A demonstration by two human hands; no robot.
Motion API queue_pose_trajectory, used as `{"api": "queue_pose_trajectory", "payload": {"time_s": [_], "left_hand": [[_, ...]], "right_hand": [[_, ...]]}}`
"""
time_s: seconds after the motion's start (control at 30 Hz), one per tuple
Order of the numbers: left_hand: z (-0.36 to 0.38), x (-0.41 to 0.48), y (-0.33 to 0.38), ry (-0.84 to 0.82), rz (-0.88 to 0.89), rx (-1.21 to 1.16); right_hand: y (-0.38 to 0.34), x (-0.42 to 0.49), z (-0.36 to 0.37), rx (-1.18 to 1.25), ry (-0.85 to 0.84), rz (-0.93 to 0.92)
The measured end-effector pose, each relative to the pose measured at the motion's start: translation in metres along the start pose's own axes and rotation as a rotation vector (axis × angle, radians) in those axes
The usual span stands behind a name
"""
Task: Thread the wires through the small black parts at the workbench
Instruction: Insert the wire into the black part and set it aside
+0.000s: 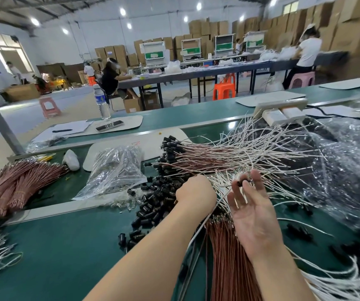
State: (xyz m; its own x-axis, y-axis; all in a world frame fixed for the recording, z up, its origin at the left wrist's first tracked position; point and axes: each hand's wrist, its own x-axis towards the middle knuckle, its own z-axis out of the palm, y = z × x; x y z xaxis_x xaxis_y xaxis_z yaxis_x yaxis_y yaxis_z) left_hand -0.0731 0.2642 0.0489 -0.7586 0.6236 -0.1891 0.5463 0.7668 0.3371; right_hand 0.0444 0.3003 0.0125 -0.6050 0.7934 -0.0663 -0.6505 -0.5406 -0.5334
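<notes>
My left hand (pixel 196 190) is curled, knuckles up, over the edge of a heap of loose small black parts (pixel 157 203); its fingertips are hidden and seem to pinch a white wire (pixel 224 185). That wire runs right to a small black part (pixel 243 182), which my right hand (pixel 253 209) holds at its fingertips, palm turned up. Behind the hands lies a fan of white and brown wires (pixel 250 148) with black parts fitted on their left ends (pixel 172 148). A bundle of bare brown wires (pixel 224 246) lies under my right wrist.
On the green bench (pixel 66 246) a tied bundle of brown wires (pixel 11 185) lies at the left, and a clear bag of parts (pixel 118 168) lies left of the heap. Crumpled plastic sheeting (pixel 337 170) covers the right. A water bottle (pixel 101 101) stands behind. Other people work at tables further back.
</notes>
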Motion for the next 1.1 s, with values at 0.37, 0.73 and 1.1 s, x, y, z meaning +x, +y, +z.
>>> {"api": "queue_pose_trajectory", "payload": {"time_s": [0.37,0.73,1.1], "left_hand": [[0.021,-0.004,0.012,0.199,0.207,0.202],[0.009,-0.002,0.008,-0.033,0.082,-0.358],[-0.068,-0.023,0.001,0.201,0.295,-0.932]], "right_hand": [[0.008,-0.003,-0.001,-0.042,-0.012,-0.096],[0.007,-0.005,-0.002,-0.043,-0.009,-0.085],[-0.005,-0.016,-0.003,0.117,-0.177,0.034]]}}
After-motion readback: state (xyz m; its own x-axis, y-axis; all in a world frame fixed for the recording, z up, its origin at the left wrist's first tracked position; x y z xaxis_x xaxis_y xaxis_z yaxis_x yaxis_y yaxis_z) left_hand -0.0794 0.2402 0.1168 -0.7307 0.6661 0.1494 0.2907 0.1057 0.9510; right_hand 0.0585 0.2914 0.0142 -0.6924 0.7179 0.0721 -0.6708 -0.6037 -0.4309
